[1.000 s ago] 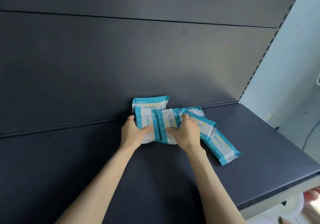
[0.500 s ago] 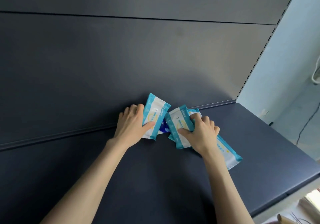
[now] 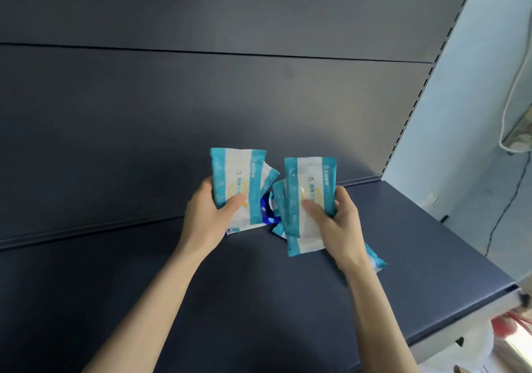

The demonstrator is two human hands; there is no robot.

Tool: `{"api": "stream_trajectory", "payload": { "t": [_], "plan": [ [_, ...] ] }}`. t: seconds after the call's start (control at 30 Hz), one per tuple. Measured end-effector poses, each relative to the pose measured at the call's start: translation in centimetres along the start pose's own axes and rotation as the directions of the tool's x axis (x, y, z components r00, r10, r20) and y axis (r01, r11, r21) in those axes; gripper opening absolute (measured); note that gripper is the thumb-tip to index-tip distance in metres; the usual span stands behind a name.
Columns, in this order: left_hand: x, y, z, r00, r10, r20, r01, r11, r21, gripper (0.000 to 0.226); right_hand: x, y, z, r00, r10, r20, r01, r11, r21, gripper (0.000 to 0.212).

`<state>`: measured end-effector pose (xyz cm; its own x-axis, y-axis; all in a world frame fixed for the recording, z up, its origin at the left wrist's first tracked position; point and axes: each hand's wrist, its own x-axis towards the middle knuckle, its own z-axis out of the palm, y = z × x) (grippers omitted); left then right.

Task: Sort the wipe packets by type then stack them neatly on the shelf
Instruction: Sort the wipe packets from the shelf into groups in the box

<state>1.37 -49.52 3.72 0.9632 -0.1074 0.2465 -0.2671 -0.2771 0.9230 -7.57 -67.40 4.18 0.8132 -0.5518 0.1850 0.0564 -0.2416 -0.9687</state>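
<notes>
Raised off the matte shelf (image 3: 259, 300) since earlier: my left hand (image 3: 207, 221) grips one glossy flat teal packet (image 3: 236, 175), my right hand (image 3: 338, 224) clamps a second packet (image 3: 311, 179).

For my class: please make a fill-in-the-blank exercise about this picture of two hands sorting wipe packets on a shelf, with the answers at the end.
1. The left hand and the right hand each grip a teal-and-white ____.
2. A dark blue packet peeks out ____ the left packet and the right packet.
3. Partly hidden behind the right hand, a further packet lies on the ____.
Answers: packet; between; shelf.
</notes>
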Motion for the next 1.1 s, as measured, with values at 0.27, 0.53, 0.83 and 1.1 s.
{"api": "stream_trajectory", "payload": {
  "t": [0.27,0.53,0.83,1.1],
  "plan": [
    [-9.9,3.0,-4.2,0.902,-0.181,0.392,0.388,0.737,-0.554,0.023,-9.8,-1.6,-2.8,0.997,0.073,0.018,-0.075,0.945,0.319,0.021],
    [-22.0,0.9,-5.5,0.862,-0.139,0.487,0.398,0.782,-0.481,0.035,-25.1,0.1,-4.8,0.973,0.229,0.012,-0.22,0.916,0.335,0.026],
    [-34.8,-0.1,-2.0,0.686,-0.077,0.723,0.441,0.835,-0.329,0.036,-41.6,3.3,-11.3,0.89,0.385,-0.245,-0.259,0.868,0.424,0.03],
    [-46.8,1.3,7.9,0.383,-0.06,0.922,0.442,0.888,-0.126,0.032,-52.6,6.9,-21.8,0.659,0.536,-0.528,-0.301,0.831,0.469,0.046]
  ]
}}
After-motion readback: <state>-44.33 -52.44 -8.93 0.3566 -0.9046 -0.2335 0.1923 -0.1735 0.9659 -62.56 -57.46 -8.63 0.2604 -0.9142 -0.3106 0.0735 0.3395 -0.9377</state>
